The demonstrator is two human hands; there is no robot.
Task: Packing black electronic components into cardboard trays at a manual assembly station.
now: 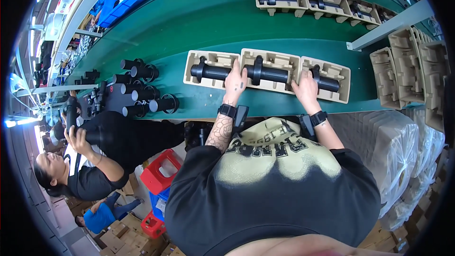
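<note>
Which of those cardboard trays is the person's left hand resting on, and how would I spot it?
On the green conveyor belt, three tan moulded trays sit side by side before the person. It is the middle tray, holding a black tube; the left hand rests on its left edge.

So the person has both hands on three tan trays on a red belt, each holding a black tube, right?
Not quite: the belt is green, not red. The head view shows the left hand and right hand on three tan trays, each holding a black tube.

A factory packing line: green conveyor belt (213, 19) carrying pulp trays (270, 68) (co-workers alongside).
</note>
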